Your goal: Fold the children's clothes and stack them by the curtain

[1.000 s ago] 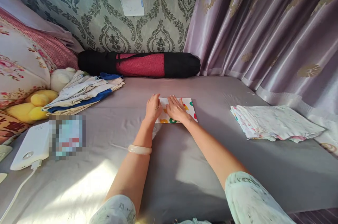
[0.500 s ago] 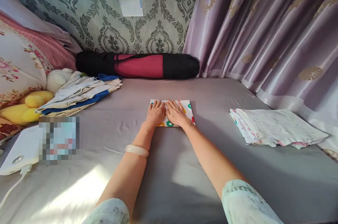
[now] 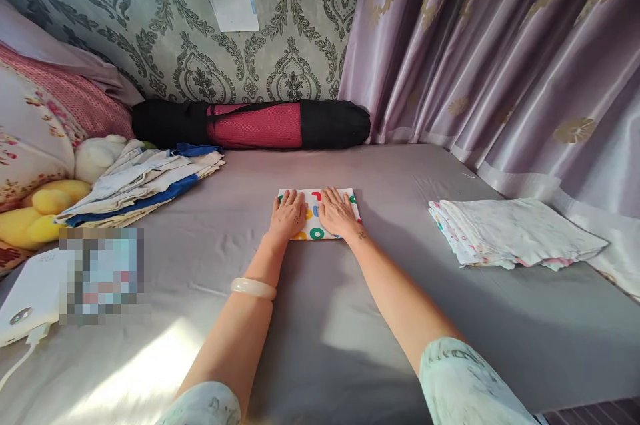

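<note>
A folded white cloth (image 3: 316, 233) with colourful printed shapes lies flat on the grey bed sheet (image 3: 320, 318), straight ahead of me. My left hand (image 3: 289, 215) rests palm down on its left part, fingers stretched forward. On its right part lies my right hand (image 3: 339, 213), also flat with the fingers extended. A strip of the print shows between the two hands; the cloth under the palms is hidden. A pale bangle (image 3: 253, 288) circles my left forearm.
To the right lies a stack of folded white cloths (image 3: 520, 231). At left are a pile of white and blue fabric (image 3: 145, 181), a yellow plush toy (image 3: 45, 208) and a white device with a cable (image 3: 37, 288). A black and red rolled bag (image 3: 253, 125) lies along the wall.
My hands have slid apart on the cloth, the right one moving rightward over it, so more print shows between them. The view has turned slightly to the right.
</note>
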`<state>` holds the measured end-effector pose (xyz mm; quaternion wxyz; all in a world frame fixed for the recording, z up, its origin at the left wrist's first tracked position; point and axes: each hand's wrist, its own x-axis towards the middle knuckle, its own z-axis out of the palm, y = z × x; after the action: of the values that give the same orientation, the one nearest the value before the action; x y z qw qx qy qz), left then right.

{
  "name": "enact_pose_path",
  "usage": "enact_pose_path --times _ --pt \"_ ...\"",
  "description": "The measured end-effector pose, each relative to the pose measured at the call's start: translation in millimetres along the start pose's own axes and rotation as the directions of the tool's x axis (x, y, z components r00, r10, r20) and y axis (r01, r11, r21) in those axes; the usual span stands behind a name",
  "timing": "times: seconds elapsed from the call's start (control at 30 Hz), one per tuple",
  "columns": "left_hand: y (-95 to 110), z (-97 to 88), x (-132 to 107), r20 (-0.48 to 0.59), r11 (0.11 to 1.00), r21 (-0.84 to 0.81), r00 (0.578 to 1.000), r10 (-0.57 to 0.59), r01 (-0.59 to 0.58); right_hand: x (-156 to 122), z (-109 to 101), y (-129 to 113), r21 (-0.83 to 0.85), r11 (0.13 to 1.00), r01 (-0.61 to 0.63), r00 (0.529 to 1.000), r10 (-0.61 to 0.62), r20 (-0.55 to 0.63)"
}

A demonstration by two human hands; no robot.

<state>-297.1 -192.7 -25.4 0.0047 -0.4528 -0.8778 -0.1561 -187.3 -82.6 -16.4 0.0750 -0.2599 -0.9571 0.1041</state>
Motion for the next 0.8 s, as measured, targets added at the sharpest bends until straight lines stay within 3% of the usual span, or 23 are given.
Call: enact_pose_path --times 0.3,0.5,0.63,0.8 --pt "-1 -1.5 -1 -0.014 1.000 -0.007 1.000 -0.005 0.005 -1 -2 0 0.022 1.000 -0.007 1.000 0.007 0.004" --pt "-3 -5.3 -1 -0.053 0.999 -0.016 0.998 -0.036 0.035 1 -5 9 0.013 0.993 -0.116 0.992 0.116 -0.048" --pt "-5 -3.5 0 -0.023 0.996 -0.025 0.996 -0.081 0.080 2 -3 18 0.007 0.977 -0.214 0.976 0.214 -0.043" --pt "-7 -1.8 0 0.002 0.997 -0.012 0.997 -0.076 0.076 2 0 20 0.007 0.972 -0.234 0.972 0.234 -0.033"
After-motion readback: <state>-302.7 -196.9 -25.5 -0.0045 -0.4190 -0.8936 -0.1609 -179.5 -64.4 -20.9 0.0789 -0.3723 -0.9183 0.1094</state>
